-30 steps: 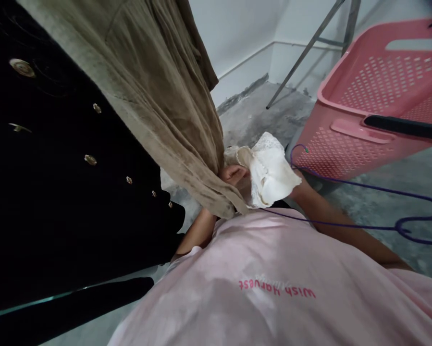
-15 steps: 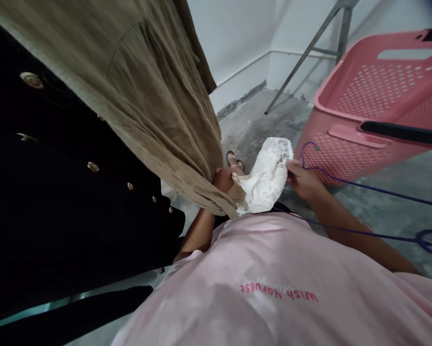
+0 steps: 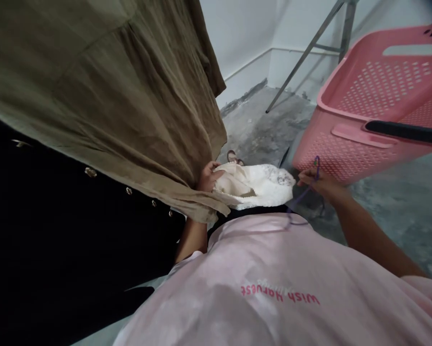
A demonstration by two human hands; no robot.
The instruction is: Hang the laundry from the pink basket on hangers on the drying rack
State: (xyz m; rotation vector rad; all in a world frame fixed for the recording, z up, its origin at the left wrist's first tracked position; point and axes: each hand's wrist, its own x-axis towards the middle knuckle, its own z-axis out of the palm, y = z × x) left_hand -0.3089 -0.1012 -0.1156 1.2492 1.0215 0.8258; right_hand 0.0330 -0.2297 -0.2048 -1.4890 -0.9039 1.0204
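My left hand is closed on one end of a white lace garment, which stretches sideways in front of my waist. Part of the hand and wrist is behind the hem of a brown garment hanging on the left. My right hand has its fingers bent together at the purple clothes hanger, whose hook rises above the knuckles. The hanger's lower part is blurred and hangs towards my shirt. The right fingertips are close to the lace garment's right end; whether they touch it I cannot tell.
A pink laundry basket with black handles stands at the right. Behind it are metal legs near the white wall. A black garment with gold buttons hangs at the left. The grey concrete floor shows between.
The lace garment has swung from upright to sideways, with its left end drawn left. My right hand has come off its edge, moving slightly right, and the hanger has turned. The brown garment has spread lower.
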